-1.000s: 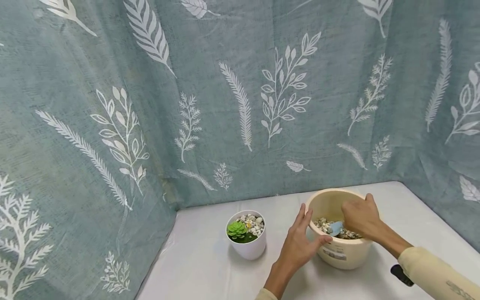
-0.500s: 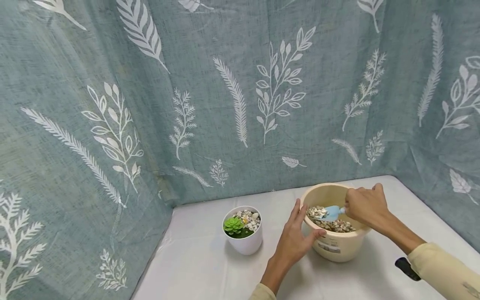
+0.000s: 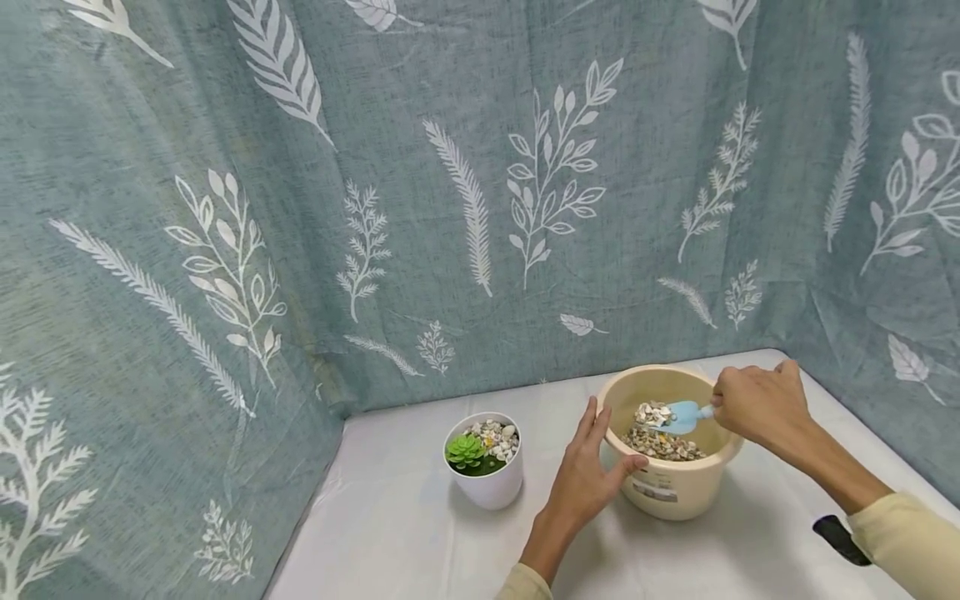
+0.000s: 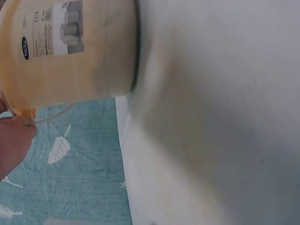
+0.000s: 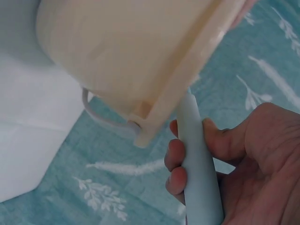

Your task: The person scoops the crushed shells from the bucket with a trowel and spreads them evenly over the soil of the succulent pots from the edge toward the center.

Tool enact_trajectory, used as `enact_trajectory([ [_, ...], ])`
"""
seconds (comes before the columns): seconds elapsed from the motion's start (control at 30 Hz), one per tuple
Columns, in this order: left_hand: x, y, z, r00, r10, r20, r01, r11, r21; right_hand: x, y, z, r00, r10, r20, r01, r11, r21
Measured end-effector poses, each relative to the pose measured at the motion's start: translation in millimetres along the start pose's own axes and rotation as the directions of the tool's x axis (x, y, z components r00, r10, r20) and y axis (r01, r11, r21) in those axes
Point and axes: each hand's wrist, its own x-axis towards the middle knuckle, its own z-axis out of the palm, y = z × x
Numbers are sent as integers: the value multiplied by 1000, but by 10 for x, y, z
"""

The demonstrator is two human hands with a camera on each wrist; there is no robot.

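A cream bucket (image 3: 675,492) stands upright, with a layer of small stones (image 3: 663,446) in its bottom. My right hand (image 3: 761,404) grips the handle of a pale blue hand shovel (image 3: 684,417) above the bucket's right side. The shovel's blade carries a heap of stones (image 3: 654,414), inside the bucket and apart from the layer below. In the right wrist view the fingers and thumb wrap the pale handle (image 5: 199,159); the blade is hidden behind the bucket. My left hand (image 3: 585,479) rests on the bucket's left front rim, fingers fairly straight and thumb spread.
A small white pot (image 3: 487,492) with a green succulent (image 3: 465,451) and pebbles stands left of the bucket on the white table (image 3: 390,517). A dark object (image 3: 840,540) shows beside the right sleeve. Patterned teal cloth (image 3: 465,333) borders the table behind and at the sides.
My right hand has lifted the shovel out of the stones, carrying a heap, and has moved up and right. The left hand stays at the rim. The head view has shifted slightly.
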Motion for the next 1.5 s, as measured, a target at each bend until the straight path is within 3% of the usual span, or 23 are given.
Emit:
enact_trajectory([
  [0.13,0,-40,-47,1000,-19,8,19,1000,-6,-8,-39,-81,1000,-3,9,3,999,37],
  [0.27,-34,-79,-159,997,-61,35,62,998,-14,9,-154,-134,999,-36,-29,38,998,52],
  [0.43,-215,-131,-361,997,-72,35,70,995,64,36,-370,-173,996,-74,-43,76,996,53],
  [0.53,-358,-203,-516,998,-46,-53,51,995,91,66,-521,-177,994,-97,-51,101,993,67],
  [0.63,-465,-314,-700,980,-39,-197,55,995,78,93,-673,-166,990,-123,-67,129,989,79],
  [0.7,-522,-417,-843,959,-81,-271,96,994,44,107,-774,-144,987,-141,-70,147,985,93],
  [0.77,-583,-562,-979,938,-165,-304,170,985,-10,126,-883,-106,984,-164,-63,170,979,112],
  [0.9,-678,-849,-1178,908,-343,-242,322,939,-120,189,-1124,36,975,-218,-46,222,967,126],
  [1.03,-709,-1008,-1249,892,-424,-158,406,904,-134,270,-1366,216,966,-257,-30,259,960,110],
  [1.13,-724,-1078,-1270,893,-429,-135,419,903,-96,326,-1548,358,958,-285,-32,287,953,95],
  [1.27,-747,-1122,-1290,895,-413,-168,408,911,-67,407,-1780,512,951,-308,-32,309,949,54],
  [1.5,-756,-1112,-1309,888,-417,-196,413,908,-62,548,-2123,557,938,-344,39,346,935,-73],
])
